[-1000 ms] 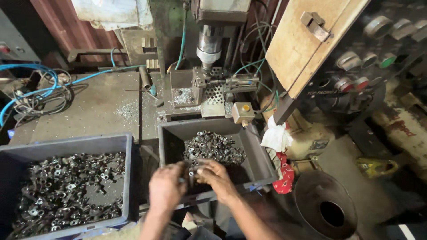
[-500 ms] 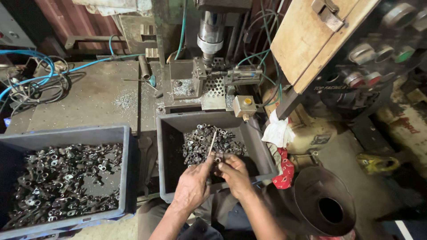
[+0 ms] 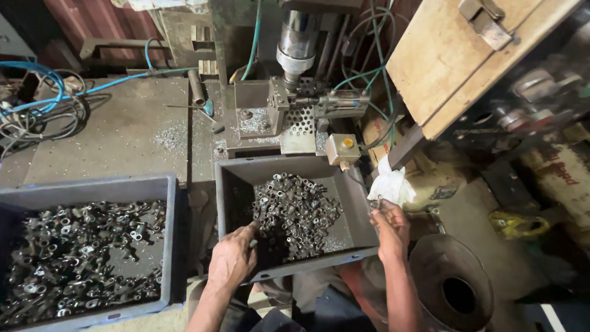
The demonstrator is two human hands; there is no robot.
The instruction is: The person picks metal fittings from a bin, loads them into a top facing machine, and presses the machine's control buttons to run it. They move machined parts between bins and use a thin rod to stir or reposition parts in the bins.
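While left hand digs parts — right hand clears bin rim.

Left hand: fingers curl down at the edge of the metal-parts heap in the centre bin, so tips hidden; can't tell if they hold a part. Right hand, at the centre bin's right rim: something small & metallic between the fingers, too small to make out. Both forearms cut off by the bottom edge. Left bin, left of the centre bin: left side and bottom corner run out of frame. Wooden box, up right of the centre bin: top cut off. Gear further right is blurred. Drill spindle, behind the centre bin: upper part cut off.
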